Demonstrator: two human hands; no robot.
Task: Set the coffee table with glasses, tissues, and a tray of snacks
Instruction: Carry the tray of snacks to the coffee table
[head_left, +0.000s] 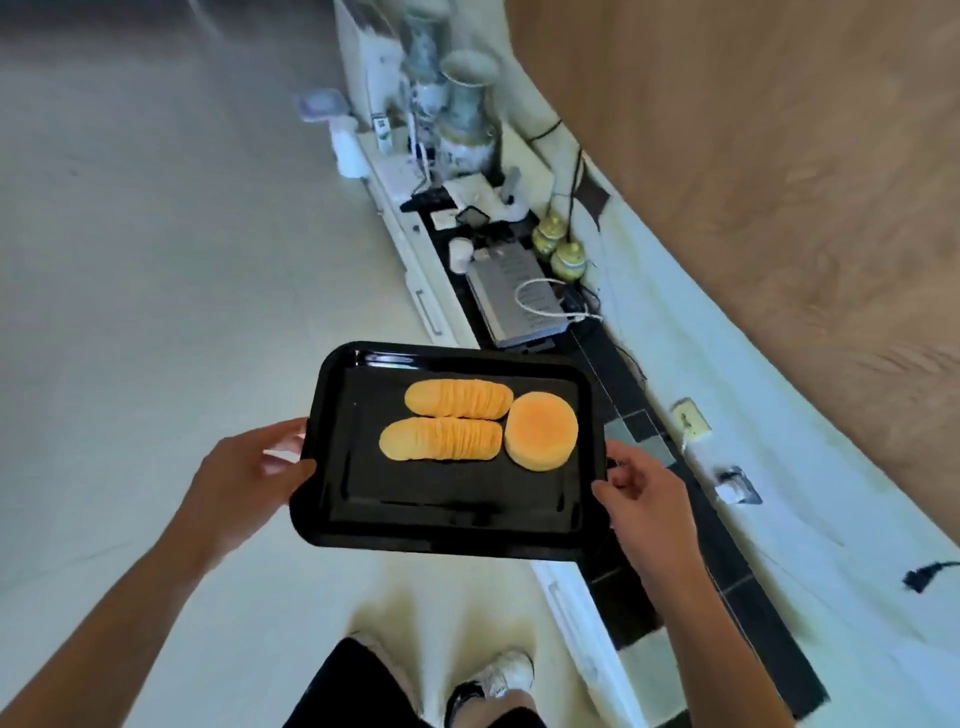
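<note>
Both of my hands grip the glossy black rectangular plastic tray (452, 499): my left hand (244, 467) clasps its left rim with the thumb laid over the top edge, and my right hand (647, 499) pinches the right rim, thumb on top, fingers curled beneath. I hold the tray in the air above the pale floor (156, 260), roughly level, in front of my body. On it lie two rows of thin orange-yellow round crackers (447, 423) stacked on edge, side by side, and just to their right a flat round orange cake (541, 431) touching the ends of the rows. Below the tray I see my dark trousers and a white shoe (504, 673). To my right, a long low white bench (431, 291) with a black top runs along the brown wall (779, 156). On it sit a silver box (511, 296) with a white cable, two small yellow-green lidded jars (558, 247), and farther off tall patterned porcelain vases (465, 114), blurred.
</note>
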